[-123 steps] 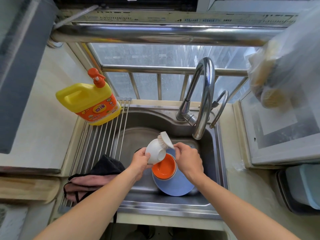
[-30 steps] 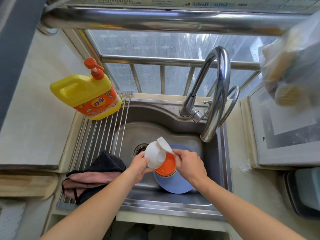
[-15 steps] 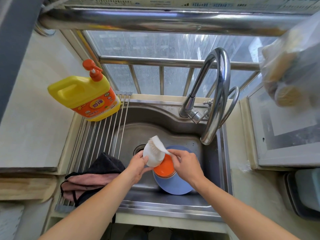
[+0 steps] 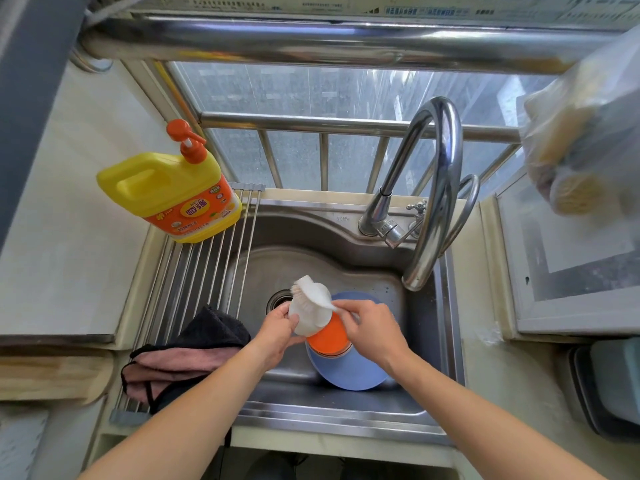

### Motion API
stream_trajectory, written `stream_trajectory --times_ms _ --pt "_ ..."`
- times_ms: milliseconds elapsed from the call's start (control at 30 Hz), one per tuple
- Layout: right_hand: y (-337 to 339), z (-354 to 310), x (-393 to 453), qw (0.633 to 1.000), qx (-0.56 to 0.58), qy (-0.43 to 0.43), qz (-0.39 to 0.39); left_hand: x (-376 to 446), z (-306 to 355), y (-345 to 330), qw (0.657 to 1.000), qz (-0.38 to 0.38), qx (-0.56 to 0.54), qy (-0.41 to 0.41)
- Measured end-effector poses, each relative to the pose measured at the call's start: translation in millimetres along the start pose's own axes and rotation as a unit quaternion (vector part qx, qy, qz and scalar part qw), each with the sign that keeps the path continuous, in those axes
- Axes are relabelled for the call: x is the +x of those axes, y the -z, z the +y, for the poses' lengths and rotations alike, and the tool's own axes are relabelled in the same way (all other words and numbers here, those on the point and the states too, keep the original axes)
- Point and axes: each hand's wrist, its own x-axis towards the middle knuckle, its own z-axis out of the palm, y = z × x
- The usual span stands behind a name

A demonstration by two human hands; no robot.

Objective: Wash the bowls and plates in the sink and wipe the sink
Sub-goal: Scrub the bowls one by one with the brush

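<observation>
My left hand grips a small white bowl, tilted on its side above the steel sink. My right hand pinches the handle of a white dish brush, whose bristle head lies against the bowl's upper left rim. Right below the white bowl an orange bowl sits on a blue plate on the sink floor. Part of the plate is hidden by my right hand and wrist.
A curved faucet arches over the sink's right side; the drain lies left of the bowls. A roll-up rack on the left carries a yellow detergent bottle and a dark and pink cloth. A plastic bag hangs upper right.
The brush head has slid up and left across the white bowl to its upper rim. Both hands have stayed over the orange bowl and blue plate.
</observation>
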Motion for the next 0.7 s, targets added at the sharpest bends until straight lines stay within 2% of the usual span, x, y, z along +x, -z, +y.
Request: stream_trajectory --times_ms 67,167,267,333,400,500,567,700 --pt "-3 -4 -2 1.0 -0.022 0.018 -0.002 0 0 0 1.0 -0.006 -0.007 0.001" --pt "1 2 9 0.993 -0.017 -0.1 0.066 -3 -1 1 0.999 -0.01 -0.036 0.011" --pt "6 8 21 0.969 0.148 -0.194 0.038 -4 -2 8 0.991 -0.05 -0.119 0.023" --pt "7 6 25 0.94 0.266 -0.213 -0.005 -5 -2 13 0.98 -0.093 -0.173 0.029" --pt "3 8 27 0.923 0.323 -0.196 -0.078 -6 -2 15 0.973 -0.146 -0.177 0.035" --pt "-5 13 31 0.899 0.373 -0.171 -0.152 -4 -4 16 0.967 -0.228 -0.107 0.04" --pt "-3 17 33 0.905 0.355 -0.15 -0.182 -4 -2 14 0.96 -0.272 -0.047 0.042" --pt "7 21 34 0.935 0.23 -0.079 -0.256 -6 16 8 0.968 -0.239 0.067 0.031"
